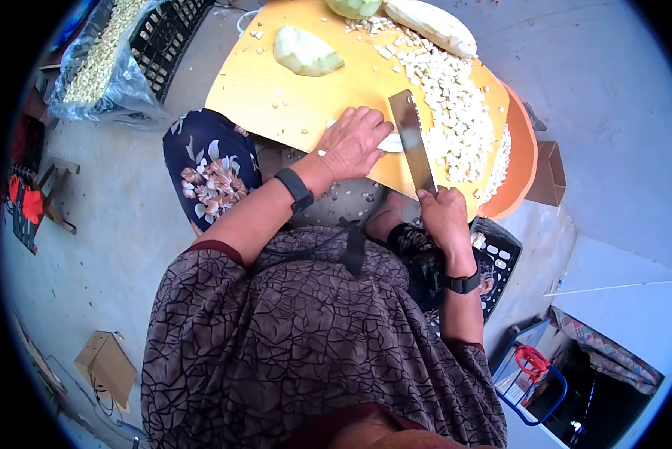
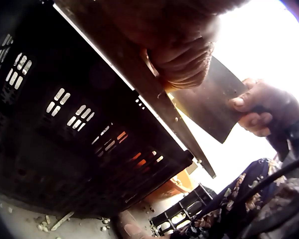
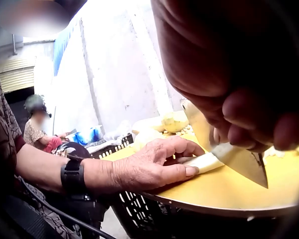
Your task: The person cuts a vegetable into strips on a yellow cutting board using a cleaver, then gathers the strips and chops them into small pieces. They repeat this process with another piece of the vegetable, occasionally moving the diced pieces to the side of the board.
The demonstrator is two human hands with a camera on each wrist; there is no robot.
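A pale strip of peeled vegetable (image 3: 205,162) is held flat on the yellow cutting board (image 1: 298,90), near its front edge, by the left hand (image 1: 353,142); the fingers are curled down over the strip, with the thumb laid along its side. A cleaver (image 1: 413,142) is gripped by its handle in the right hand (image 1: 444,217), fingers wrapped closed around it. The blade is set at the strip just beside the left fingertips. A heap of diced pieces (image 1: 456,105) is spread over the right part of the board. Larger peeled chunks (image 1: 304,51) are seen at the far side. An orange basin (image 1: 527,157) is placed at the board's right edge. Black crates (image 2: 89,129) are noted beneath the board.
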